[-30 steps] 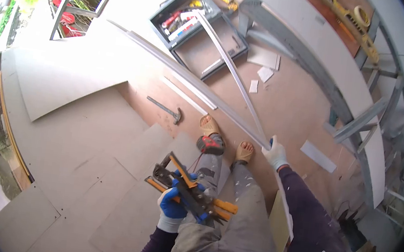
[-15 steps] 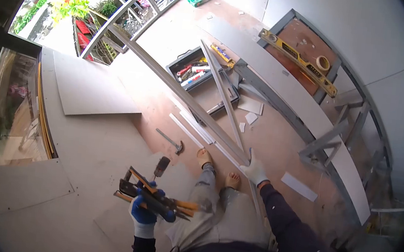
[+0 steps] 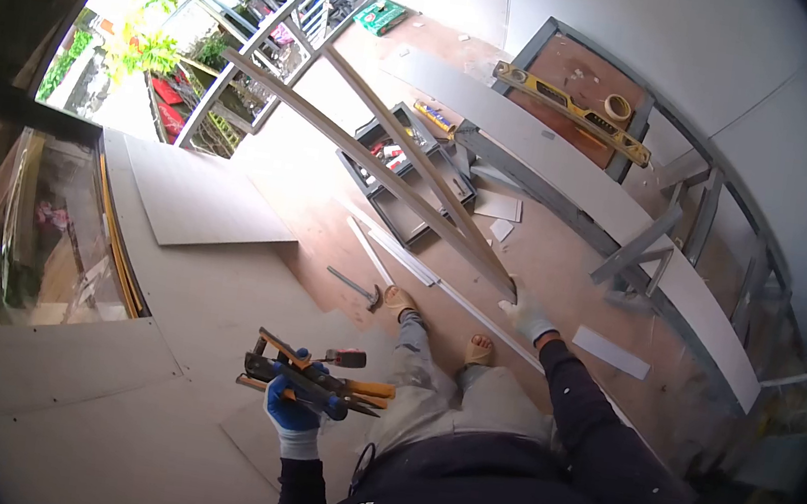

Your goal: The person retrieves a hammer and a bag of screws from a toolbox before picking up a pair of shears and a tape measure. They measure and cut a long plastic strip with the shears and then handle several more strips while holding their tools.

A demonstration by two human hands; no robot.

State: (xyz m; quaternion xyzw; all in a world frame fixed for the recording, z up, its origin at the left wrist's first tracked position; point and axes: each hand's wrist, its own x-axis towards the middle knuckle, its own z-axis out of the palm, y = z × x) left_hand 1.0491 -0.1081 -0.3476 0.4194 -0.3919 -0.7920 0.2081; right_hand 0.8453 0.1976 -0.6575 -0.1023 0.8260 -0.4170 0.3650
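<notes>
My left hand (image 3: pixel 293 414), in a blue-and-white glove, is closed around a bundle of hand tools (image 3: pixel 312 382) with black and orange parts. A red-and-dark-handled tool (image 3: pixel 346 357) sticks out of the bundle; I cannot make out each tool. My right hand (image 3: pixel 526 320), in a white glove, grips the near ends of two long metal bars (image 3: pixel 365 159). The bars spread apart in a narrow V away from me, over an open toolbox (image 3: pixel 398 211) on the floor. A claw hammer (image 3: pixel 356 289) and thin white strips (image 3: pixel 403 257) lie near my feet.
On the right, a yellow spirit level (image 3: pixel 572 114) and a tape roll (image 3: pixel 618 108) rest on a grey metal frame (image 3: pixel 710 139). A long white panel (image 3: pixel 620 208) lies alongside. Boards (image 3: pixel 199 197) cover the left side. A metal ladder-like frame (image 3: pixel 278 45) stands at the far opening.
My right hand has brought the two bars together at their near ends and raised them, with their far ends swinging up and left. The red-handled tool has tipped from upright to sideways.
</notes>
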